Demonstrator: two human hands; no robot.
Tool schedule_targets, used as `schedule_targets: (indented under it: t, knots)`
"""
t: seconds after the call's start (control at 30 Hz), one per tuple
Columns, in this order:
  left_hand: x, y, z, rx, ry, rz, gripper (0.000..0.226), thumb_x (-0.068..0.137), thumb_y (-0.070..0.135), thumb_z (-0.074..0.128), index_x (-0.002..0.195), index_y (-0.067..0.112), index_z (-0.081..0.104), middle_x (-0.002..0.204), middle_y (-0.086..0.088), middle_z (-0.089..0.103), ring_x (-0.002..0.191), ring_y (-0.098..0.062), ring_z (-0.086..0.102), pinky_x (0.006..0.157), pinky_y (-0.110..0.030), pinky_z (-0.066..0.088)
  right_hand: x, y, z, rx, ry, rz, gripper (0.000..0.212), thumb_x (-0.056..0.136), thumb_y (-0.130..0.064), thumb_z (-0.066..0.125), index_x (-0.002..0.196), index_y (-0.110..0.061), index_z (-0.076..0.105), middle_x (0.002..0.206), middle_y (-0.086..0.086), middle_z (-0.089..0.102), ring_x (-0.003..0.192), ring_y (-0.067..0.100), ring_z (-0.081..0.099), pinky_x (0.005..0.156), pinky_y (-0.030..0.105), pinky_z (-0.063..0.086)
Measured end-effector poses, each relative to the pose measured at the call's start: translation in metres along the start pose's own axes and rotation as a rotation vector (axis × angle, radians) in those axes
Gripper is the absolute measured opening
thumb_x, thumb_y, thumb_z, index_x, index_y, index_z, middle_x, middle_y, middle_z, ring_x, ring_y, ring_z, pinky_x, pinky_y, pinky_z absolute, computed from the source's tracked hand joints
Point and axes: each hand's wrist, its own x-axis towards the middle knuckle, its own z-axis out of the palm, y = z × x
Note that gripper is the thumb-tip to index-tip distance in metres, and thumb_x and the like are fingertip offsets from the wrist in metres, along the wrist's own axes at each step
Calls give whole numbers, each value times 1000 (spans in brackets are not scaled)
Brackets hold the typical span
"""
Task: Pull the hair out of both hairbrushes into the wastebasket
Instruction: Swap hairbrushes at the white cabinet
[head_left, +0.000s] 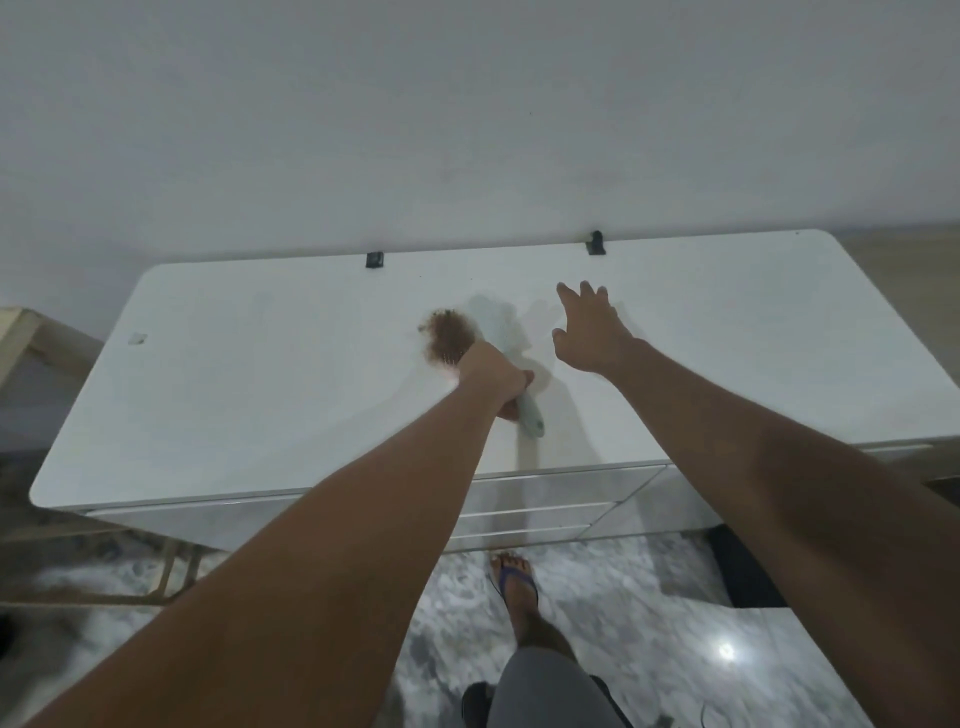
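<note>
Two hairbrushes lie side by side on the white dresser top (249, 395). One hairbrush (448, 340) is packed with a clump of brown hair. The other is a pale hairbrush (493, 319) whose handle end sticks out below my fist. My left hand (493, 379) is closed over the handles where the two brushes meet; I cannot tell whether it grips one or both. My right hand (587, 332) hovers just right of the brushes, fingers spread, holding nothing. No wastebasket is clearly in view.
The dresser stands against a plain wall, with two small black clips (374, 259) at its back edge and drawers on its front. My sandalled foot (514, 582) is on the marbled floor. A wooden frame (21, 338) stands at the left, a black object (743, 571) at the right.
</note>
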Motion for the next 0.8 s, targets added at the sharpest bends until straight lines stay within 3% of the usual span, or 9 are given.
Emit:
schedule_targets:
  t: [0.17, 0.33, 0.47, 0.53, 0.67, 0.8]
  knots:
    - [-3, 4, -4, 107, -9, 25, 32, 80, 23, 83, 82, 0, 61, 74, -17, 71, 49, -30, 68, 43, -33, 58, -2, 3, 4, 26, -15, 2, 56, 92, -21, 52, 143, -9, 32, 130, 18, 41, 124, 39, 37, 99, 48, 43]
    - [2, 5, -6, 151, -6, 46, 32, 80, 21, 83, 89, 3, 58, 83, -16, 74, 61, -33, 74, 56, -40, 63, -2, 2, 5, 54, -33, 4, 57, 93, -22, 53, 144, -8, 32, 133, 18, 40, 129, 40, 34, 104, 49, 40]
    - [7, 0, -7, 189, -10, 79, 37, 84, 37, 76, 82, 8, 53, 62, -7, 70, 43, -23, 68, 52, -28, 58, -2, 2, 7, 61, -47, 4, 56, 94, -22, 53, 144, -8, 34, 136, 19, 39, 131, 41, 33, 106, 49, 39]
    - [6, -2, -9, 181, -10, 95, 44, 86, 48, 70, 81, 8, 55, 57, -6, 69, 44, -22, 69, 56, -27, 57, -2, 1, 7, 50, -55, 4, 56, 94, -23, 53, 144, -8, 34, 137, 18, 39, 132, 40, 32, 107, 49, 38]
    - [3, 3, -27, 172, 54, 165, 57, 89, 62, 58, 66, 10, 51, 51, -2, 61, 43, -15, 66, 36, -14, 36, -2, -9, 0, 47, -45, -26, 59, 94, -25, 53, 147, -9, 32, 140, 19, 37, 134, 41, 31, 107, 51, 38]
    - [5, 6, -64, 136, 252, 252, 62, 92, 57, 53, 55, 8, 57, 53, -6, 61, 55, -22, 63, 59, -29, 51, -1, -35, -8, 43, -10, -104, 58, 93, -24, 52, 146, -10, 32, 138, 19, 39, 132, 43, 32, 105, 51, 39]
